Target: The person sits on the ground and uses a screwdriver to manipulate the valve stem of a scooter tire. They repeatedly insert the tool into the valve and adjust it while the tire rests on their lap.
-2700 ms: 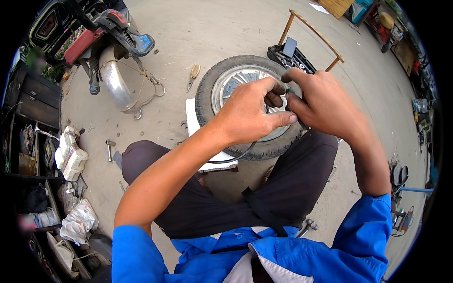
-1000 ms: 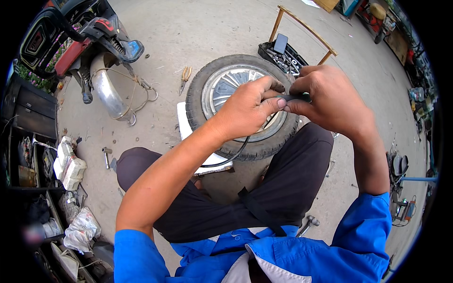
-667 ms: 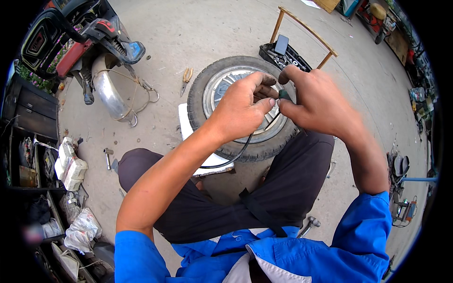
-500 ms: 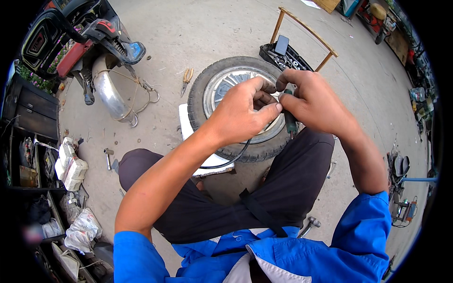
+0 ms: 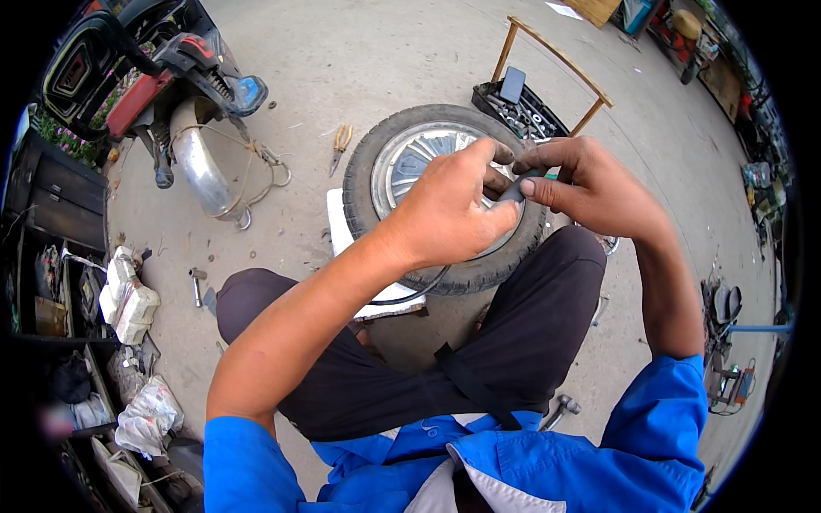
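My left hand (image 5: 457, 205) is closed above the wheel, thumb and fingers pinching close to my right fingertips. A black cable (image 5: 432, 283) curves up from beside the tyre and passes out of sight under that hand; its end is hidden. My right hand (image 5: 590, 184) is closed on a dark green-handled tool (image 5: 551, 177), mostly covered by the fingers. Between both thumbs shows a short dark grey piece (image 5: 513, 190), partly hidden. Beneath my hands lies a wheel (image 5: 363, 171) with a black tyre and silver hub, resting partly on a white slab (image 5: 340, 224).
Pliers (image 5: 340, 147) lie left of the wheel. Behind it stands a black toolbox (image 5: 487, 104) with a phone (image 5: 512, 84) and a wooden frame (image 5: 556, 51). A partly dismantled scooter (image 5: 184, 85) is at far left, above shelves (image 5: 64, 256). A hammer (image 5: 562, 410) lies near my right side.
My right hand has turned and risen slightly, so the green handle no longer hangs down below it. A dark grey piece now shows between the thumbs. My left hand has shifted slightly right.
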`<state>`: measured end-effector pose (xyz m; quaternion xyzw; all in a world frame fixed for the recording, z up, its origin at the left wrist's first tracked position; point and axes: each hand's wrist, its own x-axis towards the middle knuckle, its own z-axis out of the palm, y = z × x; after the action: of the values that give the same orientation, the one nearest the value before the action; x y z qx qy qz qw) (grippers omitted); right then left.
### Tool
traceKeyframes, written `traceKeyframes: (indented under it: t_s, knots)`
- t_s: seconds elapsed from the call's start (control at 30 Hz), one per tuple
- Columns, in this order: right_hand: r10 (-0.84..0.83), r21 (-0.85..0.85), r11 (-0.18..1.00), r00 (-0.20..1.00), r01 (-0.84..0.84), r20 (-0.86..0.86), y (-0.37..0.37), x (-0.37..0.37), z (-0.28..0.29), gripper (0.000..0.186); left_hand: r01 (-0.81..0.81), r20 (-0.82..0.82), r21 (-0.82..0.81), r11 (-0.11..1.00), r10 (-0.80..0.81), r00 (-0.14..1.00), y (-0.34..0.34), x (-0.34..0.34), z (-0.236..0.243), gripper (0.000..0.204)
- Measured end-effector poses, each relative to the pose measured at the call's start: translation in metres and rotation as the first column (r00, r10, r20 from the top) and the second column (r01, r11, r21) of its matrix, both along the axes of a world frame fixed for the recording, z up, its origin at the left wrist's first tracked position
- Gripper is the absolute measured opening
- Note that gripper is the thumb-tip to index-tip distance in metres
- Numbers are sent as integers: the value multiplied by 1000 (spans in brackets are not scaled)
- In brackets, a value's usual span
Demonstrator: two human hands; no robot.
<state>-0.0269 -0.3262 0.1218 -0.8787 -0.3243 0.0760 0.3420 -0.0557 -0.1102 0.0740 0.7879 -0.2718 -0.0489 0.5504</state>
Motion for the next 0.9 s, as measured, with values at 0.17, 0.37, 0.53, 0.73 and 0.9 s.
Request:
traceKeyframes:
  t_s: [0.17,0.37,0.53,0.73,0.9]
  knots:
    - [159,-125,984,936,-125,316,9,-7,5,34,60,-45,-108,992,-65,997,4,7,-10,40]
    - [101,-297,954,898,34,428,17,-12,2,27,-56,-82,-74,996,50,995,11,9,-12,42]
    - [38,-327,940,921,99,388,25,-16,1,27,-130,-105,-212,969,109,988,22,12,-13,41]
    - [117,-294,956,913,3,390,19,-12,-16,24,-135,-147,-199,971,107,983,37,11,-13,33]
    - [-12,-249,962,930,111,367,15,-15,7,22,-162,-143,-170,972,139,980,47,6,-9,29]
